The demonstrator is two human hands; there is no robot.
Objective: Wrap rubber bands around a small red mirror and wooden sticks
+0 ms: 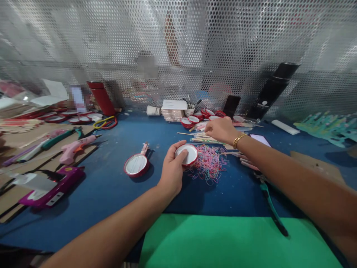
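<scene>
My left hand [175, 163] grips a round red-rimmed lid [190, 154], thumb pressed on its white inside. Just right of it lies a loose heap of small coloured rubber bands [209, 163]. My right hand [220, 130], with a gold bracelet at the wrist, reaches over wooden sticks [205, 140] behind the heap. Its fingers are closed, and whatever they hold is hidden. To the left rests a similar red-rimmed lid [136, 165] with fine lines across it and a short stick piece [145, 148] at its far edge.
Green-handled pliers [269, 203] lie under my right forearm, near a green sheet [234, 242]. At left are a pink glue gun [75, 149] and a purple power strip [52, 190]. More red-rimmed lids [193, 119], a red flask [102, 98] and a black bottle [272, 91] line the back.
</scene>
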